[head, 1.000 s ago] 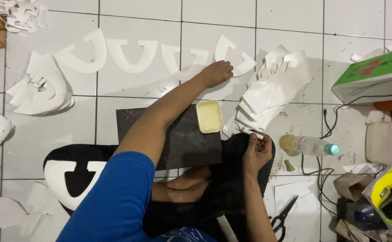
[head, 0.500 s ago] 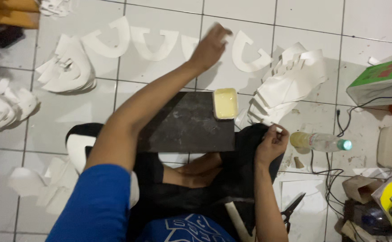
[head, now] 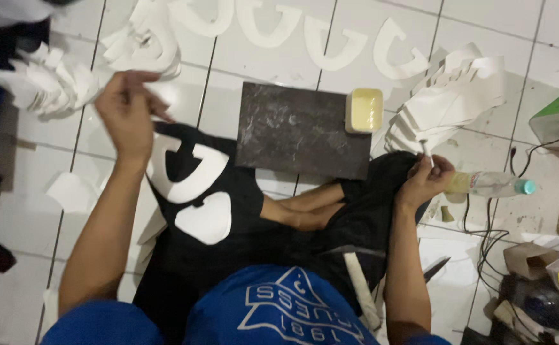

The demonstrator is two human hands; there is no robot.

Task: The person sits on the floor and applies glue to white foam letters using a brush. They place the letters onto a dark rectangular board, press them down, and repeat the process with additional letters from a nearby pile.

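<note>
On white tiled floor (head: 273,76), we're sitting behind a dark rectangular stone slab (head: 302,128).
Left hand (head: 126,112) is hovering loosely curled, blurred; right hand (head: 423,182) is pinching a thin white brush (head: 426,150).

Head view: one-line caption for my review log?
Seated person raises left hand over white cutouts; right hand holds a brush beside dark slab.

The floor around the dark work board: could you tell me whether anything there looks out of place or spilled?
Nothing looks spilled. The plastic bottle lies on its side on the tiles beside the right hand, capped. Scissors lie loose by the right forearm. The yellow tub sits upright at the dark board's corner.
</note>
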